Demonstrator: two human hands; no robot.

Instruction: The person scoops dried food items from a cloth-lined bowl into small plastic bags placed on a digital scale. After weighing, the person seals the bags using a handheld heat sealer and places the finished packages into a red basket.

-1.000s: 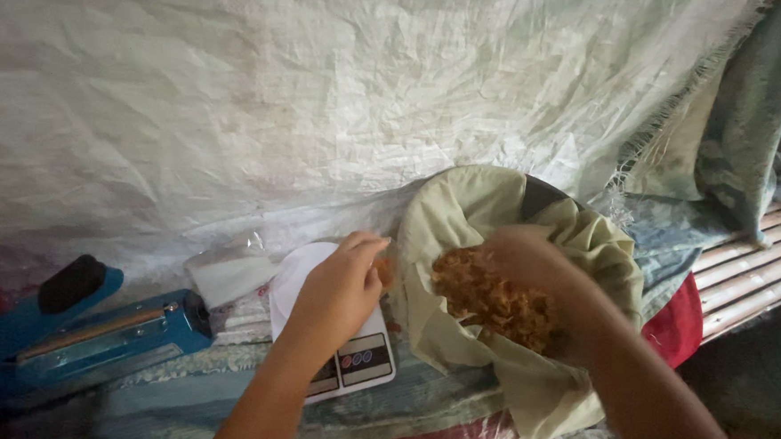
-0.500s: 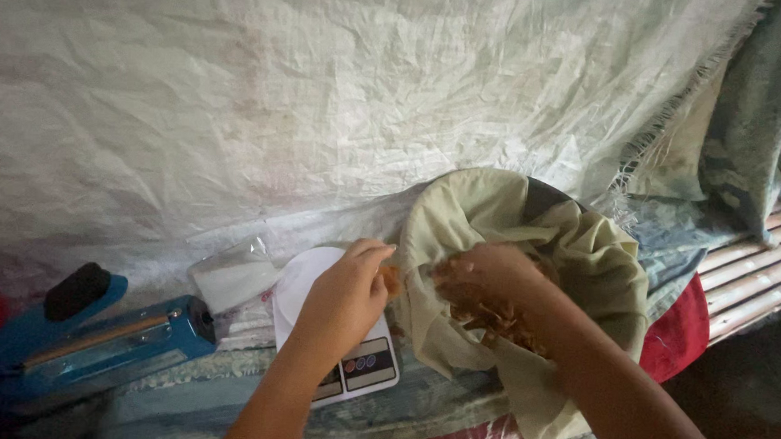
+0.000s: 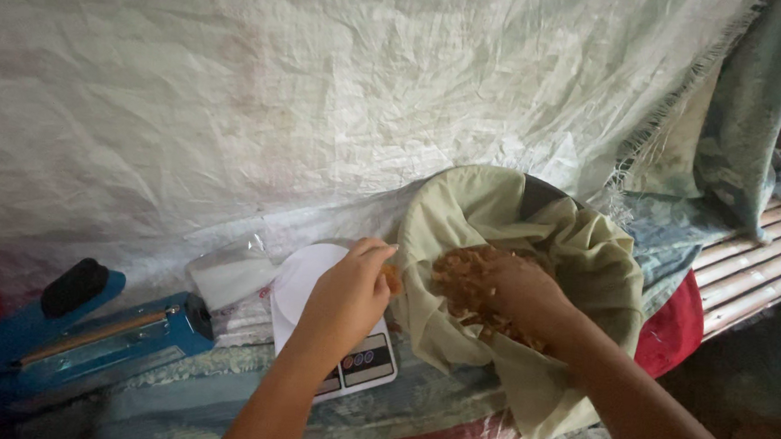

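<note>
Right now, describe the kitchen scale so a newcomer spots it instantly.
Start at the white woven sheet hung as a backdrop. Below it, between the blue heat sealer and the cloth-lined bowl, sits the scale, under the left hand: the only white thing with a round platform and buttons.

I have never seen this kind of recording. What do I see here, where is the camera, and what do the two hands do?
There is no machine: a person works with bare hands, and one camera on the person's head looks down at them. The right hand is inside a pale cloth-lined container, resting on brown dried pieces. The left hand is above a small white kitchen scale and seems to pinch something small; I cannot tell what. Left of the scale lie clear plastic bags and a blue heat sealer. A white woven sheet hangs behind.
</note>
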